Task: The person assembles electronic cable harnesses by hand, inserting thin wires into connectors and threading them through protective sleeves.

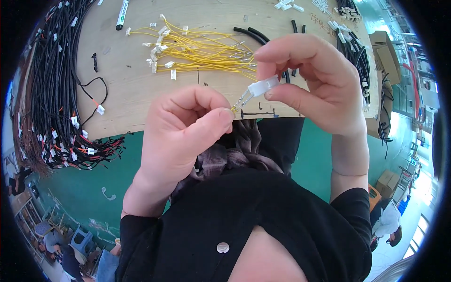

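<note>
In front of my chest, over the table's near edge, both hands are raised. My left hand (183,129) pinches short yellow wire ends (233,109) between thumb and forefinger. Slim metal terminals (242,97) stick out of that pinch toward the upper right. They reach the end of a white plastic connector housing (263,86); how deep they sit in it I cannot tell. Thumb and fingers of my right hand (322,82) grip this housing, which tilts slightly. Beyond the hands lies a bundle of yellow wires (202,54) with white connectors on their left ends and bare metal terminals on their right.
Thick bundles of black cables (51,84) hang over the left side of the wooden table (127,94). A marker (122,15) and black tube pieces (253,34) lie toward the back. More black cables (353,51) and cardboard boxes (385,54) are at right. Other people sit farther off.
</note>
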`<action>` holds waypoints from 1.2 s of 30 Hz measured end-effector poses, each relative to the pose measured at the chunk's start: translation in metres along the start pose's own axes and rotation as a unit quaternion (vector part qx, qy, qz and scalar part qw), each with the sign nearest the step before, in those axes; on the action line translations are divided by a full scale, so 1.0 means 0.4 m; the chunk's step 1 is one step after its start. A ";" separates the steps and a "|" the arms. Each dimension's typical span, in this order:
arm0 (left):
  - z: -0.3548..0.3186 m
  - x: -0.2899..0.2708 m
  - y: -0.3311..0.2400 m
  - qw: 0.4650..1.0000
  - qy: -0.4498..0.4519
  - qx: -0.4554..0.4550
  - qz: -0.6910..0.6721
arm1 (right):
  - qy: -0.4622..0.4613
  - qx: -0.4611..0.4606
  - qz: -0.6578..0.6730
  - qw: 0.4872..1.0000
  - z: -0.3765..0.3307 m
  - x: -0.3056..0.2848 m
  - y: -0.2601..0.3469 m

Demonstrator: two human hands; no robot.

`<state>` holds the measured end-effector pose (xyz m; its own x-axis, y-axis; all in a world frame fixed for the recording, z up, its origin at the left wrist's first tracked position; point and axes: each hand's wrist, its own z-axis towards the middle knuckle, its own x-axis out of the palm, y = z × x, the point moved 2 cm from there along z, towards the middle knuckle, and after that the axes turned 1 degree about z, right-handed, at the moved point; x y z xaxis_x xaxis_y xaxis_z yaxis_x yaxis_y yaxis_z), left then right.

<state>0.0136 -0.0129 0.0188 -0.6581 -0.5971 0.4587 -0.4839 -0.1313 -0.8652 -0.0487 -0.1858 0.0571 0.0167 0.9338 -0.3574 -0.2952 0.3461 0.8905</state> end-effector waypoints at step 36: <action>-0.336 0.054 -0.034 0.873 -0.366 0.258 0.193 | 0.122 -0.036 0.471 0.873 0.098 0.311 0.066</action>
<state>-0.0716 0.0821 0.0676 -0.0790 -0.9966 0.0234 0.1414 -0.0344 -0.9893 -0.0169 -0.0571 0.0471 -0.4673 0.7508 0.4669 -0.1283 -0.5801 0.8044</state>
